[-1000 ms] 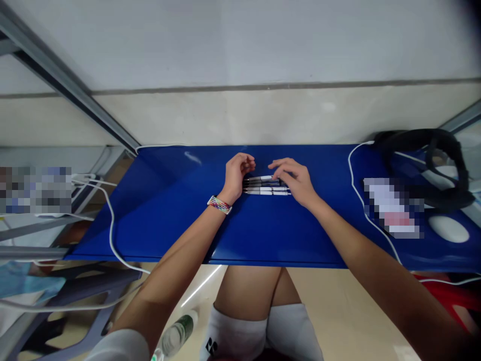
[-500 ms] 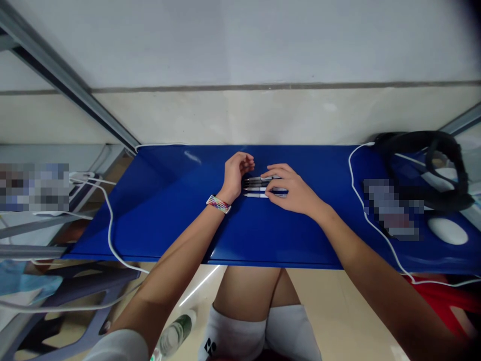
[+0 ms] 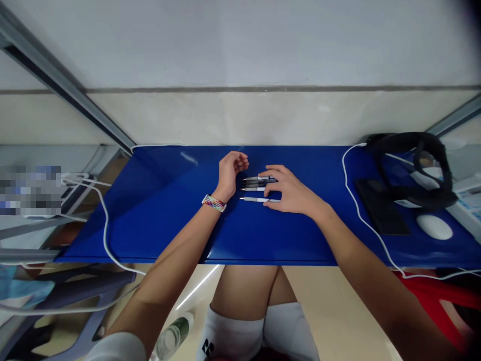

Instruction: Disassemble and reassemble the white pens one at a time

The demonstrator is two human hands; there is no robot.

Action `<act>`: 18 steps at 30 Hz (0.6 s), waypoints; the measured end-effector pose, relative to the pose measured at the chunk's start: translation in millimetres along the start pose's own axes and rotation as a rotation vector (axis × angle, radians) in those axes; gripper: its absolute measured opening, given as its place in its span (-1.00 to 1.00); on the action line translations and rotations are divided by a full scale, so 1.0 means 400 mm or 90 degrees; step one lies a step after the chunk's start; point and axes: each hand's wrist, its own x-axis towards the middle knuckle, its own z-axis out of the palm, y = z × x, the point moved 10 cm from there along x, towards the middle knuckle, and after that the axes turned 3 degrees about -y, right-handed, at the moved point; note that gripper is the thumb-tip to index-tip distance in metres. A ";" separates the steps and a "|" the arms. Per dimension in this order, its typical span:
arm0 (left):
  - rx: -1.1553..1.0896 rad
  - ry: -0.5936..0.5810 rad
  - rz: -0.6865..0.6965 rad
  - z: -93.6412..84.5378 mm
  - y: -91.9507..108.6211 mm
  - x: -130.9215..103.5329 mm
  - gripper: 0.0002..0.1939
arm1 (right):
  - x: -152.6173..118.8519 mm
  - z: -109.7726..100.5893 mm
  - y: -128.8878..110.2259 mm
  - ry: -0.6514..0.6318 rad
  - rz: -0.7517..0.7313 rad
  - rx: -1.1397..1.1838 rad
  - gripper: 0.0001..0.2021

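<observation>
Several pens (image 3: 252, 189) lie side by side on the blue table (image 3: 169, 210), their tips pointing left. The nearest one, a white and grey pen (image 3: 252, 199), lies a little apart from the others. My left hand (image 3: 230, 175) rests on its edge just left of the tips, fingers curled loosely with nothing in them and the thumb apart. Over the right ends of the pens is my right hand (image 3: 287, 189), its thumb at the end of the nearest pen and its fingers spread over the others.
On the right are a black headset (image 3: 443, 170), a dark flat phone-like object (image 3: 383, 208), a white mouse (image 3: 435, 226) and a white cable (image 3: 355, 200). Another cable (image 3: 107, 220) crosses the left side. A bottle (image 3: 175, 336) stands below the table.
The nearest pen has moved toward me, opening a gap from the other pens. My right thumb has moved with it. The view has shifted slightly.
</observation>
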 end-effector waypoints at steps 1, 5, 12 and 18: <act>0.007 -0.001 0.007 0.000 0.004 -0.001 -0.75 | 0.000 0.003 0.001 -0.003 0.001 0.003 -0.86; 0.076 -0.079 0.112 0.039 0.074 -0.025 -0.74 | 0.004 -0.017 -0.003 0.034 -0.017 0.038 -0.86; 0.315 -0.268 0.179 0.147 0.121 -0.102 -0.80 | -0.018 -0.116 0.079 0.212 0.142 -0.021 -0.93; 0.259 -0.211 0.148 0.108 0.080 -0.063 -0.85 | -0.044 -0.175 0.107 0.240 0.194 -0.136 -0.77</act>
